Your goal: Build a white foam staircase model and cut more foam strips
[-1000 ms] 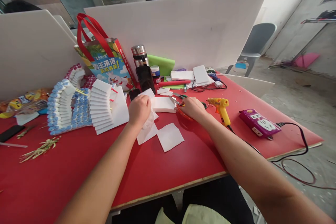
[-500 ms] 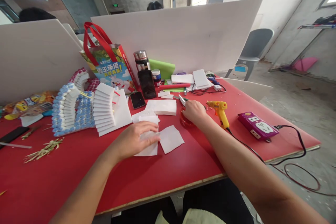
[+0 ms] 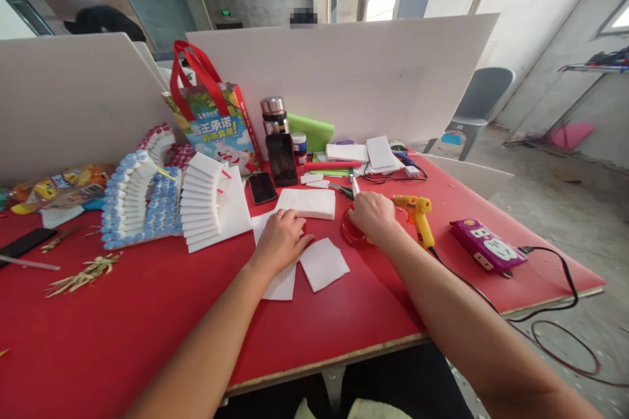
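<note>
My left hand (image 3: 284, 240) lies palm down on white paper sheets (image 3: 281, 287), its fingers spread and loosely bent. Just right of it lies a small, roughly square white sheet (image 3: 324, 264). My right hand (image 3: 373, 215) is closed around a slim tool with a flat silver end (image 3: 354, 184) that sticks up past the fingers. Its grip is hidden, so its exact kind does not show. Beside this hand is a red translucent ring (image 3: 350, 230), partly covered. A stack of white rectangular sheets (image 3: 307, 203) sits beyond both hands.
A yellow glue gun (image 3: 419, 217) and purple power strip (image 3: 487, 245) with trailing cables are at right. At left stand a fanned white piece (image 3: 200, 209) and a blue-and-white piece (image 3: 122, 209). Phone (image 3: 262, 188), flask (image 3: 274, 116) and gift bag (image 3: 216, 124) line the back, before a white board (image 3: 373, 85).
My left hand has shifted forward and right over the sheets. In my right hand the silver-ended tool has swung from slanting left to nearly upright. The view has shifted slightly.
</note>
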A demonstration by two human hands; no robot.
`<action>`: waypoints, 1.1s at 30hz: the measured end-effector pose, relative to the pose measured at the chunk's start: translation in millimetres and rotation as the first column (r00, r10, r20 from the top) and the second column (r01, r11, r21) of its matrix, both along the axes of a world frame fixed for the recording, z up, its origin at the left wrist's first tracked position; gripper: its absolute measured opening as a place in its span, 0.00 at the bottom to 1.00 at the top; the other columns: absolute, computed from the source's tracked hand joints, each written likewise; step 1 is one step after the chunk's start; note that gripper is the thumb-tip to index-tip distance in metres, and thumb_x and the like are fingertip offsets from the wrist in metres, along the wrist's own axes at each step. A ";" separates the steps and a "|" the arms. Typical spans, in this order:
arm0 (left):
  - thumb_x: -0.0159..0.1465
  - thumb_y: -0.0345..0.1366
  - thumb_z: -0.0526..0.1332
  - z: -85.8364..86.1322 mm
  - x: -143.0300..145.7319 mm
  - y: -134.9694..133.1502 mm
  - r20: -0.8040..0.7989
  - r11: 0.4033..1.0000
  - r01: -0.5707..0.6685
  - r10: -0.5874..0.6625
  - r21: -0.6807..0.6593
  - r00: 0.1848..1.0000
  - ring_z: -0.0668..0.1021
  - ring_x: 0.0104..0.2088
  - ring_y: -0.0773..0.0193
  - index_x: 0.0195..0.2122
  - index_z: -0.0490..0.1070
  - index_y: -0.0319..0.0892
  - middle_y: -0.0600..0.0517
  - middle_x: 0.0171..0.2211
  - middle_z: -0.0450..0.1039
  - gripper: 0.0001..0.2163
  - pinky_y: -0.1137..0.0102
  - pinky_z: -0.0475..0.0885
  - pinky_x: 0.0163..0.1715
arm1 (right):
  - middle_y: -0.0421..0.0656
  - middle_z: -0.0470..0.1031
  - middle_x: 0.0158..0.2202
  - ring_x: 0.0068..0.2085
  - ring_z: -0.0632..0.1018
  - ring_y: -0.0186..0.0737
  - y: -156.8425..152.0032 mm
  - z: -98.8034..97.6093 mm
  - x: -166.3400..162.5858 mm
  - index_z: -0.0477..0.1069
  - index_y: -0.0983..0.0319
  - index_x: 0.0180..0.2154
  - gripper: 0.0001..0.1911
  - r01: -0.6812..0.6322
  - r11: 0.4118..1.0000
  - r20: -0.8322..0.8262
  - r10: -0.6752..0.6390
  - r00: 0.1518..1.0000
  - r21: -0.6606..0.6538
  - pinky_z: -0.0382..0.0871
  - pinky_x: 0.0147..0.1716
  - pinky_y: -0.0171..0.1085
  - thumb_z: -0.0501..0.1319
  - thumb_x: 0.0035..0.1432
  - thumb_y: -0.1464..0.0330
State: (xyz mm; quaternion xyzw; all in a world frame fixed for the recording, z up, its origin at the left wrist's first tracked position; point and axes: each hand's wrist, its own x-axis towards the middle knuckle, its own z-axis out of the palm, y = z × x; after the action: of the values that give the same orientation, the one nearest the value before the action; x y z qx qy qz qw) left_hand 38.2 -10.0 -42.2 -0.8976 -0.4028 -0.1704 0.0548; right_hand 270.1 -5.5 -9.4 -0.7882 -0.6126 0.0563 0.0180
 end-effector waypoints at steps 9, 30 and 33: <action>0.68 0.43 0.61 -8.5 -3.6 6.8 0.066 1.000 -0.024 0.024 -0.006 0.998 0.73 0.42 0.51 0.40 0.75 0.39 0.43 0.40 0.71 0.12 0.56 0.71 0.45 | 0.55 0.80 0.41 0.44 0.81 0.55 -9.8 26.7 -0.6 0.76 0.65 0.45 0.17 -0.111 0.994 0.021 0.111 0.994 0.012 0.72 0.38 0.44 0.61 0.60 0.60; 0.68 0.40 0.60 -9.7 -4.8 10.1 0.168 0.999 0.033 -0.026 -0.039 0.985 0.74 0.41 0.53 0.38 0.76 0.41 0.45 0.38 0.72 0.09 0.58 0.71 0.43 | 0.51 0.77 0.39 0.38 0.77 0.44 20.0 -24.0 -32.1 0.76 0.66 0.35 0.10 -0.390 0.848 -0.135 0.461 0.877 0.359 0.63 0.37 0.37 0.55 0.62 0.72; 0.68 0.38 0.59 -4.9 -7.2 12.4 0.296 0.998 0.043 -0.026 -0.052 0.955 0.76 0.45 0.53 0.42 0.75 0.42 0.45 0.42 0.74 0.08 0.58 0.71 0.47 | 0.47 0.77 0.38 0.37 0.76 0.40 20.1 -20.1 -26.0 0.75 0.64 0.32 0.09 -0.346 0.841 -0.212 0.460 0.863 0.416 0.63 0.37 0.35 0.56 0.60 0.71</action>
State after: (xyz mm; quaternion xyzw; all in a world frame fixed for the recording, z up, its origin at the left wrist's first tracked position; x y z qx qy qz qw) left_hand 31.0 2.4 -47.1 -0.8702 -0.3955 -0.2918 -0.0350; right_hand 244.1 14.6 -29.6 -0.6043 -0.7554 0.0645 0.2452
